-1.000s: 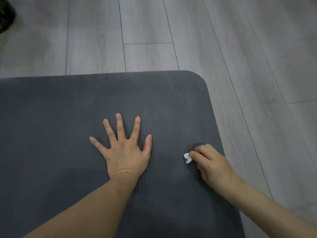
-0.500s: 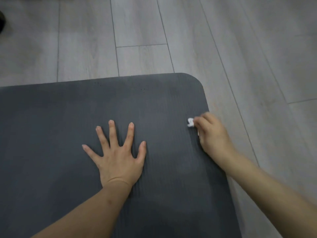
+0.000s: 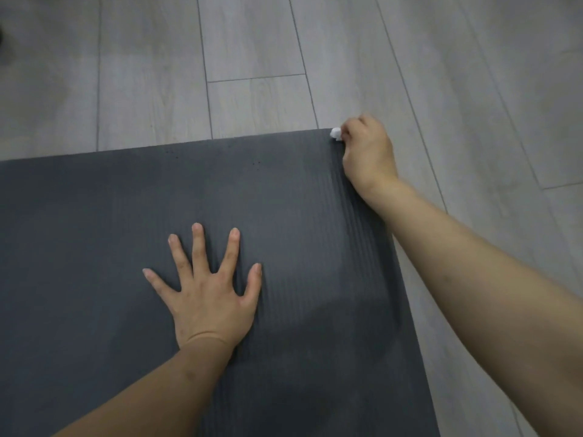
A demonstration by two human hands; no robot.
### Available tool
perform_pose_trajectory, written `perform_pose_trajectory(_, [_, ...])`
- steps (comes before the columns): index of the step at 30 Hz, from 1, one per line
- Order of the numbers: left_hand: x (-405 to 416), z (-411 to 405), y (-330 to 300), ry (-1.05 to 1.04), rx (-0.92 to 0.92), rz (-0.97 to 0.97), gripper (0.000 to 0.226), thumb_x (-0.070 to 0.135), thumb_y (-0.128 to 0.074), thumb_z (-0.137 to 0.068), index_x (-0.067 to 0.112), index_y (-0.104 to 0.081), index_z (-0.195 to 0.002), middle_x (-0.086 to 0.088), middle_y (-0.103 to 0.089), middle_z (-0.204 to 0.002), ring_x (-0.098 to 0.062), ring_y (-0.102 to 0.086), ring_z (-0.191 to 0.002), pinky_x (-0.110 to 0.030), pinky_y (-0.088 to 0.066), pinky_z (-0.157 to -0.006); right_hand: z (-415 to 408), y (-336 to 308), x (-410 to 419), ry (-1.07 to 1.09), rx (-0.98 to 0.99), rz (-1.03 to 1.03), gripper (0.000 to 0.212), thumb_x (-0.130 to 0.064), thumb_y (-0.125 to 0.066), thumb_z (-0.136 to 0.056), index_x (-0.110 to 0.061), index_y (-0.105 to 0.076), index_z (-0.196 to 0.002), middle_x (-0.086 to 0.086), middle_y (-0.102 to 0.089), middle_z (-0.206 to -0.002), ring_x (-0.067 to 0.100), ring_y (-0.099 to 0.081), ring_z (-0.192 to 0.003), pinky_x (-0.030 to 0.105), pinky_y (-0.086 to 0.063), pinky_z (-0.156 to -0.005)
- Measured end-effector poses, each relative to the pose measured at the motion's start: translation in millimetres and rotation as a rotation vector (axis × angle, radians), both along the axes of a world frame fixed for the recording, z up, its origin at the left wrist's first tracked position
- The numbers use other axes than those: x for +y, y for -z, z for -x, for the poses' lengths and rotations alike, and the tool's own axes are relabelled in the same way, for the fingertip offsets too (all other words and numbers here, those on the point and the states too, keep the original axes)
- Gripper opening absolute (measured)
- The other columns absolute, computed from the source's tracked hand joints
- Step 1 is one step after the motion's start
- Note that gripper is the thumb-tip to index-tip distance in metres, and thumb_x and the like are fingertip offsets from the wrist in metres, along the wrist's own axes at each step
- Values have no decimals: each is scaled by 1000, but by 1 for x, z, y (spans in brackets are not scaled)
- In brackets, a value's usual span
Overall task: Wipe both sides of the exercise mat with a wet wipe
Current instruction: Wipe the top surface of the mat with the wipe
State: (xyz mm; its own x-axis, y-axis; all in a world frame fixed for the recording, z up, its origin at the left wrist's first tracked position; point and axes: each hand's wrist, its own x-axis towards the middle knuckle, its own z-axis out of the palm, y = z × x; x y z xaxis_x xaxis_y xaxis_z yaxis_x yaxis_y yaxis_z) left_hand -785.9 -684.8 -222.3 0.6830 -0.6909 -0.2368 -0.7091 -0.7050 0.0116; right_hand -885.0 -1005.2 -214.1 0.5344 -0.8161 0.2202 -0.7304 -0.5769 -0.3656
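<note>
Exercise mat [image 3: 94,247] on grey plank floor [image 3: 157,74], left hand [image 3: 208,298] spread flat, right hand [image 3: 367,149] pinching wet wipe [image 3: 335,133] at corner

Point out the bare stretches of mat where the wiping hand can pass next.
Bare mat runs left of the left hand, up to the far edge, and between that hand and the right forearm. The far right corner is crowded: the right hand grips the wet wipe there. The left hand presses flat mid-mat.

No legible text, label, brand, number or sign appears anywhere in the frame. The mat [image 3: 157,231] at lower left and the floor [image 3: 252,42] above it carry none.
</note>
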Motion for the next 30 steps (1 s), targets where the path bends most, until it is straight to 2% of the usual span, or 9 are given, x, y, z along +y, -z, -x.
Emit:
perform_pose_trajectory(3, [0, 1, -1, 0, 2, 14, 70, 77, -5, -94, 51, -1, -159, -4, 9, -172, -35, 19, -156, -76, 3, -116, 12, 0, 37, -24, -22, -13, 8, 2, -59, -91, -1, -66, -89, 19, -58, -93, 34, -56, -85, 29, -33, -70])
perform_pose_trajectory(8, [0, 2, -1, -7, 12, 19, 69, 75, -7, -95, 52, -2, -159, -4, 9, -172, -36, 18, -156, -77, 2, -115, 45, 2, 161, -130, -132, -81, 10, -3, -58, -95, -5, -65, -88, 11, -53, -86, 28, -50, -78, 37, -42, -66])
perform_pose_trajectory(13, [0, 2, -1, -14, 51, 56, 64, 70, -13, -99, 50, -6, -160, -5, 8, -172, -37, 18, -156, -79, 2, -113, 73, -5, 269, -97, -152, -188, 10, 3, -62, -97, -6, -67, -96, 6, -55, -89, 25, -51, -78, 39, -49, -68])
perform_pose_trajectory(16, [-1, 3, -2, -10, 73, 76, 62, 67, -14, -100, 49, -9, -160, -6, 7, -172, -38, 17, -156, -80, 2, -112, 90, -9, 318, -68, -141, -222, 9, -1, -61, -99, -6, -68, -97, 3, -56, -90, 22, -51, -78, 39, -49, -69])
perform_pose_trajectory(21, [-1, 0, -5, 27, 104, 85, 61, 63, -12, -101, 48, -8, -160, -9, 7, -172, -40, 18, -155, -81, 6, -111, 87, -8, 333, 79, -139, -180, 7, -3, -64, -97, -8, -68, -94, 4, -55, -88, 24, -53, -79, 37, -49, -71])
perform_pose_trajectory(23, [3, -2, -7, 50, 122, 85, 61, 61, -12, -102, 46, -5, -161, -10, 10, -172, -41, 20, -154, -81, 7, -110, 76, -2, 318, 169, -136, -123, 9, -6, -62, -97, -6, -67, -90, 7, -54, -86, 27, -53, -77, 41, -48, -69])
perform_pose_trajectory(27, [17, -17, -15, 237, 192, 38, 63, 53, -20, -105, 38, 1, -163, -12, 17, -170, -41, 24, -153, -82, 14, -108, 43, 4, 315, 492, -211, -93, 17, -10, -56, -98, -5, -68, -87, 13, -58, -87, 35, -58, -78, 44, -49, -72])
perform_pose_trajectory(30, [65, -57, -24, 572, 253, 3, 62, 44, -25, -108, 36, 1, -164, -1, 20, -171, -28, 23, -156, -70, 13, -118, 8, 2, 369, 473, -213, -153, 16, -9, -56, -98, -6, -68, -89, 12, -59, -88, 34, -59, -80, 43, -51, -74])
